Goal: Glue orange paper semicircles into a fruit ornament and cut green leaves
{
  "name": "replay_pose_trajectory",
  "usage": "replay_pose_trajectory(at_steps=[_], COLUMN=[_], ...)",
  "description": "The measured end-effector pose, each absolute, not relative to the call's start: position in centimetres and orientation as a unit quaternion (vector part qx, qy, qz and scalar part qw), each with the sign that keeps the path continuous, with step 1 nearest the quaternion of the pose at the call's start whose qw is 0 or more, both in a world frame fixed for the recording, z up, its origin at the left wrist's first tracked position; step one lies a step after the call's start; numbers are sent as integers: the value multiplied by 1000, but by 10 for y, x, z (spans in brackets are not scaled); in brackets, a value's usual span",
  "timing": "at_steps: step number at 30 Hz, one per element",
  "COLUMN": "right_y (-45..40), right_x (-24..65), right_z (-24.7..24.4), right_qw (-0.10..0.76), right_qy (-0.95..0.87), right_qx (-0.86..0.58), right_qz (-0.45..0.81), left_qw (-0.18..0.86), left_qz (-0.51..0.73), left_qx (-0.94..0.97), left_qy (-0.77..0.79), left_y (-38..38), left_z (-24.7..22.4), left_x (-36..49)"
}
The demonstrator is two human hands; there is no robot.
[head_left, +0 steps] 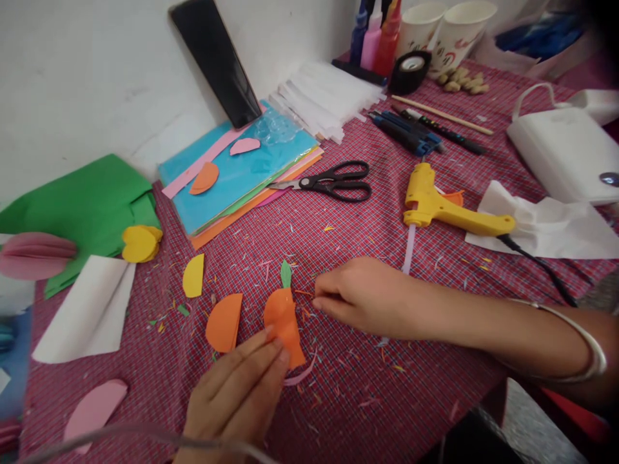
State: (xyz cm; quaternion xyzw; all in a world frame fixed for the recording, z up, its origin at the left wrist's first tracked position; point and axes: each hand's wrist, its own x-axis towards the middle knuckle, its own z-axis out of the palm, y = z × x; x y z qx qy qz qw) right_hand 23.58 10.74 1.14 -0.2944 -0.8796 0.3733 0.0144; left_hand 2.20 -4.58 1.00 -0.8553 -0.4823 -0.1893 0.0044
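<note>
My left hand rests its outstretched fingertips on an orange paper piece. Its thumb is hidden. A small green paper leaf stands at the top of that piece. To the right, my right hand is closed, thumb and fingers pinched; whatever lies between them is too small to make out. Beside the left fingers lies a folded orange half-round, with a yellow one above it. A thin pink strip curves below the orange piece.
Black-handled scissors touch a packet of coloured paper. A yellow glue gun lies at right, its cord running off. Paper scraps litter the checked cloth. A phone leans on the wall; paper cups stand behind.
</note>
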Motion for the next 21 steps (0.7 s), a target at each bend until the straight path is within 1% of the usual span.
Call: replay_pose_trajectory(at_steps=[4,7,12,18,21], right_y=[114,114,113,112,112], right_x=[236,236,235,235,234], right_z=[11,11,10,8,8], right_qw=[8,3,3,0,0], right_qy=[-888,-883,-886,-886,-888], right_qx=[-290,-294,-289,-284,-281], right_qz=[357,366,364,366,365], left_qw=[-45,-31,0,-44,-27], left_qz=[-227,-247,-248,-246,-249], left_qx=[-827,-808,-814,-783,-785], left_qy=[-513,-534,-526,-569,-566], left_y=[-38,-34,-28,-41,-46], left_z=[6,3,5,3,5], left_x=[13,15,20,13,8])
